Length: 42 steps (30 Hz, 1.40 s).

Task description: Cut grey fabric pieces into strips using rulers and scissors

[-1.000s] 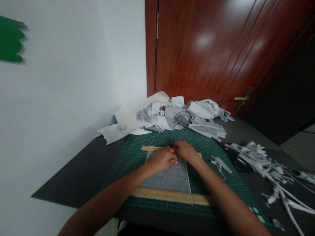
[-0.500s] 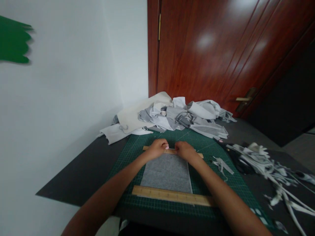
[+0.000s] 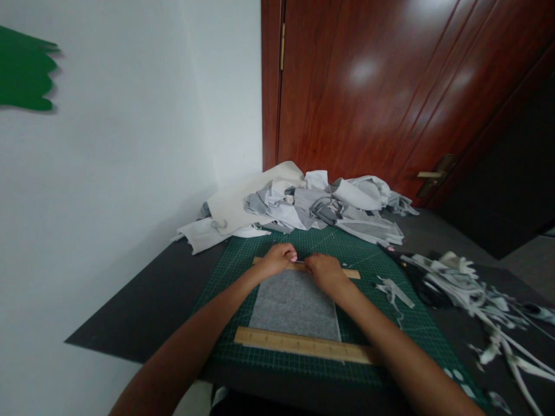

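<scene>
A rectangular piece of grey fabric (image 3: 295, 305) lies flat on a green cutting mat (image 3: 373, 257). Across its far edge runs a wooden ruler (image 3: 352, 274), partly covered by my hands. Another wooden ruler (image 3: 303, 345) lies over the near edge. My left hand (image 3: 278, 258) is closed at the fabric's far edge, fingers curled and pinching there. Just right of it, my right hand (image 3: 324, 270) is closed on the same edge, its fingertips mostly hidden behind the knuckles. A narrow gap separates the two hands.
Crumpled grey and white cloth (image 3: 303, 202) is heaped at the back, against the wall and door. A small fabric scrap (image 3: 396, 292) lies on the mat's right side. Tangled cloth strips (image 3: 472, 294) cover the dark table further right.
My right hand has shifted slightly left along the fabric's far edge, closer to my left hand. My left hand stays almost in place. Fabric and rulers look unmoved.
</scene>
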{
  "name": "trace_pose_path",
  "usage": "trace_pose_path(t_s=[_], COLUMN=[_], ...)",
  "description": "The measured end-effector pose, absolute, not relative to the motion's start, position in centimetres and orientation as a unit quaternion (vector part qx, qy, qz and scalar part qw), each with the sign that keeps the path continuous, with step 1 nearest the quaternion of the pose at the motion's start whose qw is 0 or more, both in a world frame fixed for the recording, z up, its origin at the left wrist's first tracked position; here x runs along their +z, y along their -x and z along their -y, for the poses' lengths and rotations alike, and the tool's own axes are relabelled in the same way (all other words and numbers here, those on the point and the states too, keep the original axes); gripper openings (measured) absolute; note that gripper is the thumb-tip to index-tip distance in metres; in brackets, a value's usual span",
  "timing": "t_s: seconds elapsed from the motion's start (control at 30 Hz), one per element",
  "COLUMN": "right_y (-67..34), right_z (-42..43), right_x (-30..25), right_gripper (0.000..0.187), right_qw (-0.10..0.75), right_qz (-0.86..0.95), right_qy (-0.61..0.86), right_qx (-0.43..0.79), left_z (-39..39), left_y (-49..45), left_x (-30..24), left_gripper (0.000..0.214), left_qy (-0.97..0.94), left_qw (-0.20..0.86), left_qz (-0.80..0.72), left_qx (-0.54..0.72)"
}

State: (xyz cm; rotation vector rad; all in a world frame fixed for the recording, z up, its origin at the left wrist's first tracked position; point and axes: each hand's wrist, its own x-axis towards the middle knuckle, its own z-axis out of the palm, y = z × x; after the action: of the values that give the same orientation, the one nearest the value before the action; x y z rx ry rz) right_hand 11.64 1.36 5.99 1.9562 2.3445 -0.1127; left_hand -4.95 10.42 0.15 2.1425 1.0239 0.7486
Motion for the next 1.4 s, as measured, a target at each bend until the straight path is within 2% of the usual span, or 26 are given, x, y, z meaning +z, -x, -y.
trace_pose_path(t_s=[0.27,0.5,0.67,0.77,1.03,1.4], right_y=[-9.8,-9.3,-9.4,-9.3,-9.2,-9.1], right_z=[0.2,0.7,0.9,1.1,1.1,1.1], right_x=[6.8,6.2,6.0,6.0,6.0,5.9], right_gripper=[0.041,0.035,0.070,0.078,0.075,0.075], right_qw=[0.081,0.051,0.031,0.039,0.043,0.035], right_qz=[-0.776,-0.794,-0.799,-0.797,-0.797,-0.797], right_qy=[-0.625,-0.606,-0.600,-0.602,-0.601,-0.603], right_qx=[-0.021,0.002,-0.022,-0.020,-0.025,-0.018], left_z=[-10.2,-10.4,-9.8,-9.1,-8.5,-9.1], left_y=[4.9,4.6,4.6,4.7,4.9,4.9], left_x=[0.0,-0.5,-0.6,-0.6,-0.1,-1.1], left_gripper=[0.016,0.019,0.020,0.021,0.023,0.023], left_qy=[-0.825,-0.834,-0.853,-0.867,-0.889,-0.875], left_qw=[0.301,0.266,0.231,0.199,0.117,0.100], left_qz=[-0.383,-0.385,-0.368,-0.358,-0.358,-0.381], left_qx=[0.287,0.291,0.288,0.285,0.260,0.280])
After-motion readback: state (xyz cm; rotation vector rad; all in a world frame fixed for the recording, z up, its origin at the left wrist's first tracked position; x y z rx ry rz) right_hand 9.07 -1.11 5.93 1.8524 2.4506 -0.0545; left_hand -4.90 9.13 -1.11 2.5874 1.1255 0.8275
